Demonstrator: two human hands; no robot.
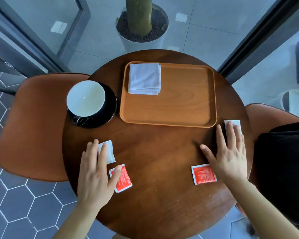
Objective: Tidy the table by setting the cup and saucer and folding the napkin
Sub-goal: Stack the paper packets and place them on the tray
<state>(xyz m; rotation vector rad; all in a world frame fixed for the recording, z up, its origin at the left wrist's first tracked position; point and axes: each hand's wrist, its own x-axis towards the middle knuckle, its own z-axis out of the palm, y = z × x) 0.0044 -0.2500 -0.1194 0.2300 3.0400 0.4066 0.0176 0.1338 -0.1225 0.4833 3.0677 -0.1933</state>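
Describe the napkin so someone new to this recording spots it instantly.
On the round wooden table lies an orange-brown tray. In its far-left corner sits the napkin, a white cloth folded square. Unlike the small packets nearer the camera, it is fabric, larger, and alone on the tray.

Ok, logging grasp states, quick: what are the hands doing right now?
Left hand: open, straight fingers resting on the near white packet, thumb on a red packet.
Right hand: open, fingertips flat on the far white packet.
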